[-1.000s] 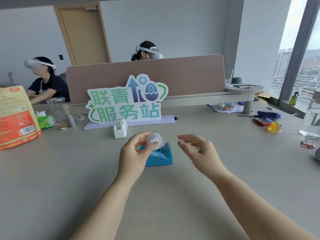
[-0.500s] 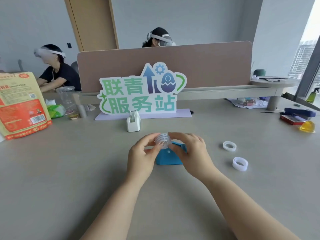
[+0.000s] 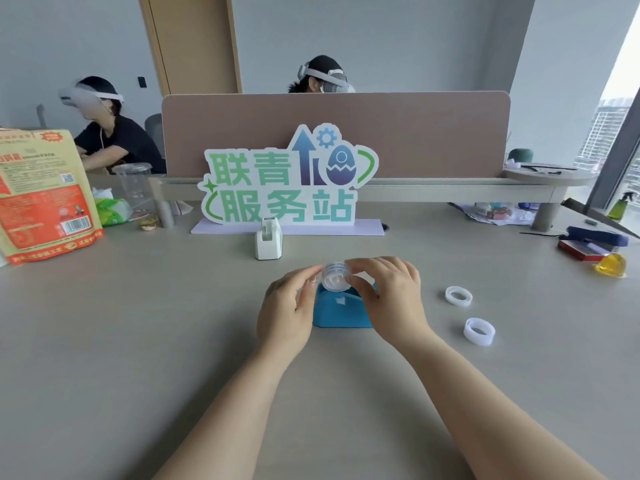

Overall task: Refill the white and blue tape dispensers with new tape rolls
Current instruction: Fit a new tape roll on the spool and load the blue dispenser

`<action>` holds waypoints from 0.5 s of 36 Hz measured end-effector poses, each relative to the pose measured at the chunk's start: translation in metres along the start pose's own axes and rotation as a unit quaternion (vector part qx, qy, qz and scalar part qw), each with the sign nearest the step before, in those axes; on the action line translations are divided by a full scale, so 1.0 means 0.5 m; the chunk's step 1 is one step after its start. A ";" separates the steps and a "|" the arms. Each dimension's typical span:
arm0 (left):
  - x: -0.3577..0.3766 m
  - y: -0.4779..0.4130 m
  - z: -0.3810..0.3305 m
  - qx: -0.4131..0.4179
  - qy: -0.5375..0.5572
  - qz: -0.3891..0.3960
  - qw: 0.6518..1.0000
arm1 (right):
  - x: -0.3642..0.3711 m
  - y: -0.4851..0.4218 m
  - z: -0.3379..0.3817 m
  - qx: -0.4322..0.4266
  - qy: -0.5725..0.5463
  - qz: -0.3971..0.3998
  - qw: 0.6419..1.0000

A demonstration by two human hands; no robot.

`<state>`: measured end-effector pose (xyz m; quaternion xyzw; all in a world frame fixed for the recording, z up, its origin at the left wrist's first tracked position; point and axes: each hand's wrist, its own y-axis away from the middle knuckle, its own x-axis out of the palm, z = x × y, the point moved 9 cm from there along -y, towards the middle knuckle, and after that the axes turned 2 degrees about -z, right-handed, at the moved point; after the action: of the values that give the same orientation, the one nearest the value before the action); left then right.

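Observation:
A clear tape roll (image 3: 335,278) is held above the blue tape dispenser (image 3: 341,310) at the middle of the table. My left hand (image 3: 289,308) pinches its left side and my right hand (image 3: 389,294) grips its right side. Both hands cover part of the blue dispenser. The white tape dispenser (image 3: 267,239) stands upright further back, in front of the sign, apart from both hands. Two more tape rolls lie to the right: one (image 3: 458,296) flat, another (image 3: 479,331) nearer me.
A green and blue sign (image 3: 287,181) stands behind the white dispenser, before a desk divider (image 3: 415,133). An orange bag (image 3: 41,195) and a plastic cup (image 3: 133,185) are at the left. A stapler (image 3: 594,239) and a yellow object (image 3: 612,265) sit at the right. Two people sit beyond.
My right hand has come in from the right and taken hold of the roll that my left hand held alone. The view has shifted right, so the two loose rolls show.

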<state>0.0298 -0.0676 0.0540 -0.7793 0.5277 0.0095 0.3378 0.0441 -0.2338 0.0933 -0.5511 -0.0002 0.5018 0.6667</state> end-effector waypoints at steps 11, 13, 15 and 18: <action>0.016 0.003 -0.021 0.054 -0.045 0.000 0.998 | 0.003 0.004 0.015 -0.057 0.072 -0.013 0.996; 0.018 0.005 -0.022 0.053 -0.049 0.000 0.997 | 0.005 0.004 0.018 -0.067 0.082 -0.010 0.994; 0.016 0.005 -0.020 0.050 -0.050 -0.006 0.997 | 0.004 0.003 0.022 -0.077 0.093 -0.013 0.993; 0.012 0.005 -0.020 0.049 -0.055 -0.012 0.997 | 0.006 -0.002 0.028 -0.092 0.105 -0.015 0.990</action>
<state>0.0269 -0.0787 0.0581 -0.7663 0.4989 0.0223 0.4043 0.0387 -0.2215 0.0980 -0.6599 0.0154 0.4291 0.6166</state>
